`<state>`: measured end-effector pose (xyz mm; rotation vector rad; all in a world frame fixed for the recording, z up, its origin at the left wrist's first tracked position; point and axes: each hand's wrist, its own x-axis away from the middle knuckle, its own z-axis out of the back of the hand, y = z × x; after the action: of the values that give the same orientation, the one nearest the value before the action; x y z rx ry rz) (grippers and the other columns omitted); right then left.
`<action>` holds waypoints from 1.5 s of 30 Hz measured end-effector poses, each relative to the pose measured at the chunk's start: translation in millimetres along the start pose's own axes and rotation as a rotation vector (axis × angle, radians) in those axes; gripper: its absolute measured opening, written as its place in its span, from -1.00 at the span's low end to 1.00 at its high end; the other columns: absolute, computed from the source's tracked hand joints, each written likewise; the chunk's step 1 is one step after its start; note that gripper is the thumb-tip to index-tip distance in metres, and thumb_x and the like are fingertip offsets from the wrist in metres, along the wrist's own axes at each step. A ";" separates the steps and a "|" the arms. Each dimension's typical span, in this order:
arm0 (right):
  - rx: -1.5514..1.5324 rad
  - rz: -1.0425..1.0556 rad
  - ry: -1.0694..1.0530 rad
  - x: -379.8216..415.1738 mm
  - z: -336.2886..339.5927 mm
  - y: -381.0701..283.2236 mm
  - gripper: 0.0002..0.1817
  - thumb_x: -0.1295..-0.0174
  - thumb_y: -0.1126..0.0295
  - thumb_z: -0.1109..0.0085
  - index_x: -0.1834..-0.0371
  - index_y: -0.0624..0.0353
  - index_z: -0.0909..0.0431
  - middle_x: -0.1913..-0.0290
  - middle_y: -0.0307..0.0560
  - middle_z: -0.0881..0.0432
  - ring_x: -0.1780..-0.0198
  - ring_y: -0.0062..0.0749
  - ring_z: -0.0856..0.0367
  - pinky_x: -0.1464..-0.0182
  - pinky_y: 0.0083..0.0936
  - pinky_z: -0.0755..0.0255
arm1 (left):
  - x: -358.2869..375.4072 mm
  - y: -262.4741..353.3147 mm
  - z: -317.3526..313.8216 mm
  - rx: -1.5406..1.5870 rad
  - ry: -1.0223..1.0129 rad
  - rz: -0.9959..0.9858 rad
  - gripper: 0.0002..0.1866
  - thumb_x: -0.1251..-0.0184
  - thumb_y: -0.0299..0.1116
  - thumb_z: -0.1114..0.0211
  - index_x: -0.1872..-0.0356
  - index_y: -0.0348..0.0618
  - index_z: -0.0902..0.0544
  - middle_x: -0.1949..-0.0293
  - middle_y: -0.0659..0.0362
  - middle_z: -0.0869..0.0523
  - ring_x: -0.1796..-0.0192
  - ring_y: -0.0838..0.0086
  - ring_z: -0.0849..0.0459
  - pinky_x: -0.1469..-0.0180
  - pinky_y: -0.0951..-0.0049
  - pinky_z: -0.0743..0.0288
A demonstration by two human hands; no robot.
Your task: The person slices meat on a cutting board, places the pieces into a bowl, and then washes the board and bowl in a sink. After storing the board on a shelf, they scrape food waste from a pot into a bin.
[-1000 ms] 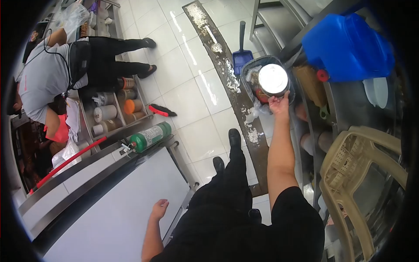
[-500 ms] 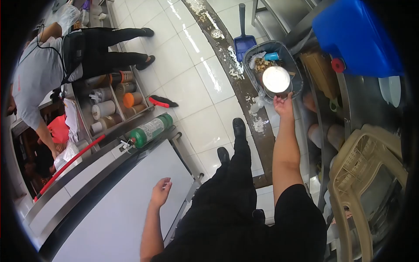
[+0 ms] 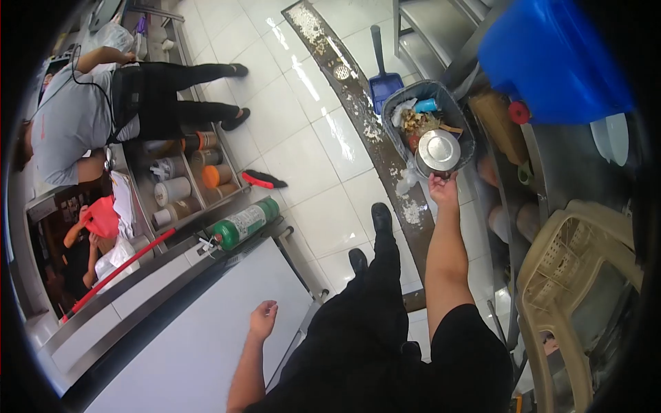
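My right hand (image 3: 443,188) grips the near edge of a round metal pan (image 3: 438,151), holding it over the bin. A flat, shiny round face of the pan with a raised ring points up toward me. Beneath and around it, the lined waste bin (image 3: 394,131) contains food scraps (image 3: 417,122), a blue can-like item (image 3: 425,105) and other rubbish, partly covered by the pan. My left hand (image 3: 263,320) hangs loosely curled with nothing in it, above the white top (image 3: 200,330) of a long unit.
A blue dustpan (image 3: 384,88) stands beside the bin, along a dark floor strip (image 3: 351,88) with scattered white bits. A green gas cylinder (image 3: 246,224) lies left. Right are a beige plastic chair (image 3: 551,289) and blue container (image 3: 554,62). A co-worker (image 3: 76,124) stands far left.
The pan's upward face has gone from glaring white to grey metal with a visible ring, and more scraps show beside it. My left hand has dropped slightly. The co-worker's arm has drawn back.
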<state>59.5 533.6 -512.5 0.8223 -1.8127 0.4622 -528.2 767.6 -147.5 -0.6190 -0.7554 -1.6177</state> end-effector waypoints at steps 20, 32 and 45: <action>1.367 1.099 -0.152 127.7 -89.7 158.7 -0.80 -0.44 0.28 -0.31 0.14 0.21 -0.64 0.36 -0.04 -0.75 0.32 -0.36 -0.73 0.21 -0.37 -0.56 | -167.1 383.9 -66.8 0.681 -0.326 -0.311 0.24 -0.28 0.15 -0.54 -0.70 -0.17 0.14 -0.52 -0.15 -0.35 -0.32 0.19 -0.59 -0.22 0.15 -0.60; 1.922 0.910 -0.273 140.4 -86.3 155.1 -0.61 -0.40 0.45 -0.06 -0.27 0.00 -0.61 0.18 0.10 -0.79 0.14 0.04 -0.78 0.07 -0.13 -0.62 | -276.7 435.8 -128.5 0.981 -0.082 -0.524 -0.13 -0.46 -0.20 -0.24 -0.66 -0.13 0.01 -0.41 -0.21 -0.36 -0.37 0.06 -0.49 -0.37 0.20 -0.44; 2.600 1.079 0.083 155.2 -123.9 94.3 -0.48 -0.36 0.39 -0.06 -0.38 -0.28 -0.59 0.15 0.06 -0.82 0.10 -0.01 -0.80 0.04 -0.05 -0.64 | -263.2 458.3 -104.3 1.009 -0.152 -0.662 -0.28 -0.38 -0.37 -0.26 -0.53 -0.25 -0.22 -0.14 -0.12 -0.62 -0.15 0.26 -0.63 -0.21 0.28 -0.50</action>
<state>38.9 629.8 -315.9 0.9238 -0.2375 3.5825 -30.3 809.5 -348.6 0.2850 -1.8469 -1.4877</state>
